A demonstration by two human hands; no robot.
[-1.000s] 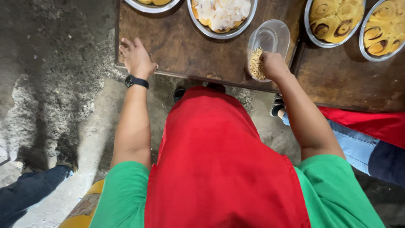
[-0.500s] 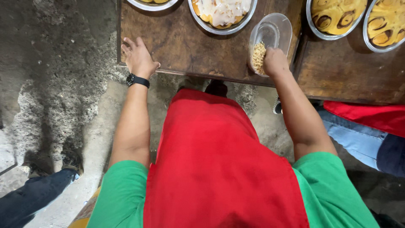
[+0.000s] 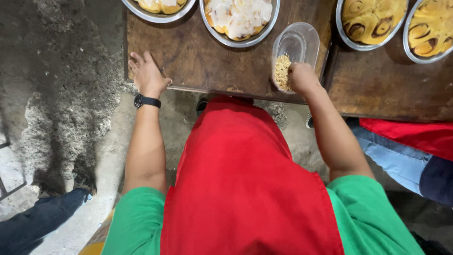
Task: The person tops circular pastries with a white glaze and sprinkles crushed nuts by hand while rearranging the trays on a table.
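Left hand [image 3: 147, 75] spread flat on the wooden surface [image 3: 198, 56] beside the iced rolls pan [image 3: 239, 19], right hand [image 3: 303, 78] curled in the clear plastic container [image 3: 293, 54] at the surface's near edge, seemingly pinching light, loose crumbs [image 3: 282, 72]; container light, best gripped by its walls.

Right hand [image 3: 303, 78] in crumb tub [image 3: 293, 55]; left hand [image 3: 147, 74] flat on table [image 3: 203, 61].

Pans, iced: two round metal pans of white-iced rolls [image 3: 239, 19], [image 3: 160, 5], far edge of dark wooden surface [image 3: 198, 56].
Pans, plain: two round metal pans of golden swirl rolls [image 3: 370, 21], [image 3: 432, 28].
Floor: rough grey concrete floor [image 3: 61, 71].
Bystander: blue-jeaned leg [image 3: 40, 219], lower left.
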